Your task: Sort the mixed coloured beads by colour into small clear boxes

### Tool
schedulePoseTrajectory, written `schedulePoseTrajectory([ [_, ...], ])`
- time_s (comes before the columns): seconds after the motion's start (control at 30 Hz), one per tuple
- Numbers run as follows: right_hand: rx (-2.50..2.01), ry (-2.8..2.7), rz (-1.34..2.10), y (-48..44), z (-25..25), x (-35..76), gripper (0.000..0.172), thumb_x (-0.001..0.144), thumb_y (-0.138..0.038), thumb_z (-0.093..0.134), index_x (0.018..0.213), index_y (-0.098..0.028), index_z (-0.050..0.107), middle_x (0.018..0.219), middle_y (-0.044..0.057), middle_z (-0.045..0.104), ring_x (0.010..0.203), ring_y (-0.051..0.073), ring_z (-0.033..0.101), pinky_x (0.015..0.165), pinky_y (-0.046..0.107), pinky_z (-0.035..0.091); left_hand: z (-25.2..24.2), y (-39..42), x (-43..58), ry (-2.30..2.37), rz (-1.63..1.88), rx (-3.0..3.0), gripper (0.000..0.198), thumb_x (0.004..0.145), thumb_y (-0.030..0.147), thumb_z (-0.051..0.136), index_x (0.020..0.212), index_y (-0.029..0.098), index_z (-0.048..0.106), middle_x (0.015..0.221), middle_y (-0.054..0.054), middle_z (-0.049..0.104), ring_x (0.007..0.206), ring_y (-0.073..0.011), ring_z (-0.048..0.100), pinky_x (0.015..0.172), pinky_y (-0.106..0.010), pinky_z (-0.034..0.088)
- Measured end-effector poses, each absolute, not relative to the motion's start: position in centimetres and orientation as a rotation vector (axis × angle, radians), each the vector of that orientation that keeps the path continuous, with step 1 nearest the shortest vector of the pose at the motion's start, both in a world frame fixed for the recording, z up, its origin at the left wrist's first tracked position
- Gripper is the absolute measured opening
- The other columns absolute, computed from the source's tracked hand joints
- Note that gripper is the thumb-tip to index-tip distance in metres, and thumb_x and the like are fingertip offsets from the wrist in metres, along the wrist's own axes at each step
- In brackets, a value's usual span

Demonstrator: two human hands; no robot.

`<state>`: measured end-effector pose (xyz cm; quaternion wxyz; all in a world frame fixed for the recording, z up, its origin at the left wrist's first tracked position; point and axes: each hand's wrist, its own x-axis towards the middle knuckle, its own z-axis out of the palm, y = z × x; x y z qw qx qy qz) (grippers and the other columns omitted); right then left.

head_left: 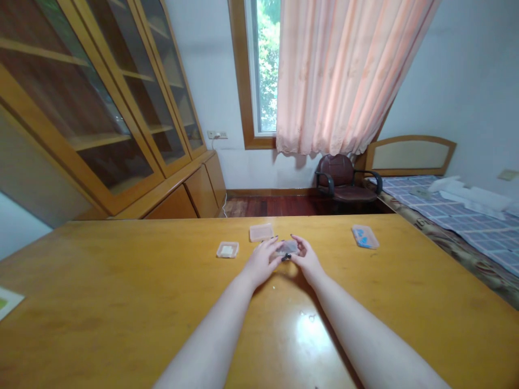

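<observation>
Both my hands meet at the middle of a glossy wooden table (pixel 121 302). My left hand (pixel 261 262) and my right hand (pixel 307 258) grip a small clear plastic box (pixel 287 248) between their fingers, one hand on each side of it. What lies inside the box cannot be made out. Just behind it on the table rests a clear lid or box (pixel 261 232). To the left lies another small clear box (pixel 227 249) with something pale inside.
A clear case holding blue pieces (pixel 365 236) lies to the right on the table. A paper corner (pixel 7 301) shows at the left edge. Behind the table stand a glass-door cabinet (pixel 121 108), an office chair (pixel 344 181), a bed (pixel 466 216) and a curtained window (pixel 267 70).
</observation>
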<state>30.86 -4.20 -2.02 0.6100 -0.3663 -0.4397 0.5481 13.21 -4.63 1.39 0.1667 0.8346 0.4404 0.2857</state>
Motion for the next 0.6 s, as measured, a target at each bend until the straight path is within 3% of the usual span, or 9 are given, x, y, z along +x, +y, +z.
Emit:
schedulePoseTrajectory([
  [0.17,-0.875,-0.972,1.311,-4.1,-2.4,30.6,0.067,0.050,-0.032,0.083,0.111,-0.020,0.059,0.110,0.010,0.066,0.102,0.027,0.061,0.094,0.043,0.045,-0.6,-5.1,14.4,1.173,0.901,2.431,0.042,0.091,0.029,0.042,0.132,0.021,0.047,0.134,-0.008,0.052,0.125,-0.0214,0.047,0.105,-0.043,0.039],
  [0.33,-0.881,-0.902,1.358,-3.7,-3.0,30.1,0.059,0.050,-0.036,0.082,0.102,-0.019,0.064,0.101,0.010,0.070,0.094,0.027,0.064,0.089,0.043,0.048,-0.5,-4.7,13.6,1.163,0.913,2.499,0.037,0.092,0.025,0.040,0.127,0.021,0.052,0.127,-0.008,0.058,0.115,-0.0197,0.056,0.099,-0.038,0.045],
  [0.6,-0.959,-0.830,1.315,-4.0,-2.6,29.8,0.052,0.053,-0.035,0.081,0.098,-0.017,0.063,0.097,0.009,0.070,0.089,0.024,0.065,0.083,0.039,0.051,0.1,-4.6,13.7,1.227,0.803,2.666,0.035,0.090,0.022,0.043,0.124,0.019,0.053,0.113,-0.011,0.066,0.096,-0.0239,0.065,0.084,-0.039,0.052],
])
